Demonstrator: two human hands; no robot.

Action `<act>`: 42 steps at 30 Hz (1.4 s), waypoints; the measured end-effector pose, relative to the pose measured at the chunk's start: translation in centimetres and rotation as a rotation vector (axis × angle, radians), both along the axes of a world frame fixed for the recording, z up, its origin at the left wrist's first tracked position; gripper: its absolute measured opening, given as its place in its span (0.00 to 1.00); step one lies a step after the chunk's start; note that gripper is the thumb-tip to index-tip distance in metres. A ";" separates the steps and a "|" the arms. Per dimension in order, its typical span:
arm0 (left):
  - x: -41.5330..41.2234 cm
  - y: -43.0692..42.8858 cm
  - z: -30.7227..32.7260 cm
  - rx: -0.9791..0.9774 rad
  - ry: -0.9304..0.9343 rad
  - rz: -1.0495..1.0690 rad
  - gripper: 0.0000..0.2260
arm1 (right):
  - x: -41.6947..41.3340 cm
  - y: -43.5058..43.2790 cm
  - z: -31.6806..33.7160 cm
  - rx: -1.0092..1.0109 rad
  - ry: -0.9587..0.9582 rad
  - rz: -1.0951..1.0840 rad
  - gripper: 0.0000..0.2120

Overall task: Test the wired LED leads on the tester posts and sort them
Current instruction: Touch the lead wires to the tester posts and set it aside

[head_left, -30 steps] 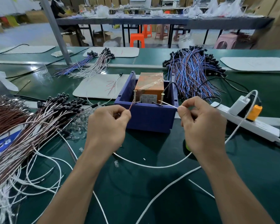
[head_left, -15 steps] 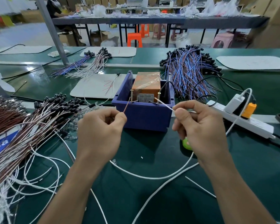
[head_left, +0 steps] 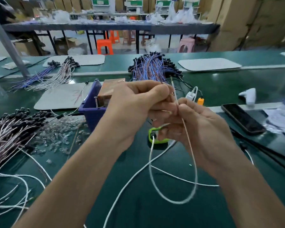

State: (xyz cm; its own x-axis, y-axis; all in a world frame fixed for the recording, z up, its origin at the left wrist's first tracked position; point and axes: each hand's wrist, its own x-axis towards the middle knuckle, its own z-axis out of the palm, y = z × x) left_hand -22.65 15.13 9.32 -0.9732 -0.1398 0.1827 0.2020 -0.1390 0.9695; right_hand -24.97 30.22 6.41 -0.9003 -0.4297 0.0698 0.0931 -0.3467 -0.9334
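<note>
My left hand (head_left: 135, 104) and my right hand (head_left: 196, 127) meet in front of the blue tester box (head_left: 90, 111), both pinching the ends of one wired LED lead (head_left: 190, 150). The lead is thin and pale, and it hangs from my fingers in a loop over the green table. One metal post (head_left: 95, 102) stands at the box's near left edge; my left hand hides the other. An orange-brown block (head_left: 109, 89) sits inside the box.
A heap of brown-white leads (head_left: 11, 129) lies at the left beside clear LED caps (head_left: 59, 135). Blue-purple leads (head_left: 153, 68) are piled behind the box. A green object (head_left: 156, 139) sits under my hands, a phone (head_left: 242, 118) at the right, and a power strip (head_left: 192, 95) behind.
Both hands pulled the lead's ends off the posts and came together, raised toward me. The view shifted right, bringing the phone into sight.
</note>
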 end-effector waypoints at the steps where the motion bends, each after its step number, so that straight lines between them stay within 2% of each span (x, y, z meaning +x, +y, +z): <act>1: -0.5 0.7 0.2 0.018 -0.010 -0.016 0.09 | -0.1 1.2 0.6 0.092 0.060 -0.056 0.10; 4: -1.5 2.2 -0.3 -0.020 -0.051 -0.060 0.08 | -1.0 5.3 2.5 0.462 0.305 -0.231 0.13; 8: -2.7 3.6 -2.9 -0.109 -0.170 -0.100 0.07 | -1.4 9.9 3.3 1.096 0.647 -0.274 0.08; 10: -3.4 4.3 -4.7 -0.168 -0.257 -0.115 0.06 | -1.2 10.6 2.1 1.367 0.736 -0.345 0.08; 12: -3.9 4.8 -6.5 -0.216 -0.355 -0.130 0.05 | -0.9 10.2 -0.2 1.575 0.828 -0.398 0.09; 14: -4.3 5.1 -8.4 -0.204 -0.429 -0.146 0.04 | -1.0 9.7 -3.3 1.695 0.884 -0.377 0.09; 16: -4.3 5.1 -10.1 -0.256 -0.446 -0.087 0.07 | -1.2 9.5 -6.2 1.657 0.805 -0.364 0.09; 17: -4.3 4.9 -10.9 -0.404 -0.406 -0.020 0.11 | -1.3 9.4 -7.4 1.610 0.762 -0.361 0.10; 19: -3.7 4.7 -11.6 -0.857 -0.207 0.089 0.21 | -1.4 8.9 -9.2 1.517 0.696 -0.349 0.11; 20: -3.3 4.9 -11.6 -1.036 -0.063 0.077 0.25 | -1.3 8.5 -9.7 1.435 0.647 -0.339 0.13; 22: -2.9 5.7 -11.6 -1.225 0.139 -0.041 0.30 | -1.3 7.8 -9.9 1.178 0.469 -0.337 0.14; 23: -2.8 6.2 -11.7 -1.260 0.175 -0.096 0.31 | -1.4 7.6 -9.7 1.072 0.388 -0.353 0.14; 25: -2.8 7.2 -12.0 -1.253 0.127 -0.120 0.29 | -1.6 7.8 -9.1 1.004 0.312 -0.379 0.15; 28: -3.2 7.2 -12.2 -1.135 0.015 -0.088 0.13 | -2.1 9.0 -8.4 0.968 0.261 -0.391 0.15; 29: -3.3 7.0 -12.3 -1.119 0.008 -0.077 0.07 | -2.4 9.7 -8.2 0.970 0.266 -0.390 0.14; 32: -3.3 6.0 -12.6 -1.178 0.012 -0.026 0.08 | -3.3 12.1 -7.9 1.111 0.290 -0.283 0.12; 36: -2.9 4.8 -12.6 -1.223 0.025 0.033 0.10 | -3.7 15.0 -7.5 1.413 0.341 -0.021 0.28; 39: -2.7 4.0 -11.9 -1.352 0.090 0.143 0.12 | -3.7 15.8 -8.0 1.588 0.465 0.045 0.36; 40: -2.6 3.7 -11.5 -1.413 0.070 0.160 0.15 | -3.6 16.0 -8.4 1.617 0.500 0.031 0.35; 42: -2.5 3.2 -10.7 -1.567 0.008 0.088 0.29 | -3.7 16.0 -9.3 1.645 0.580 -0.017 0.30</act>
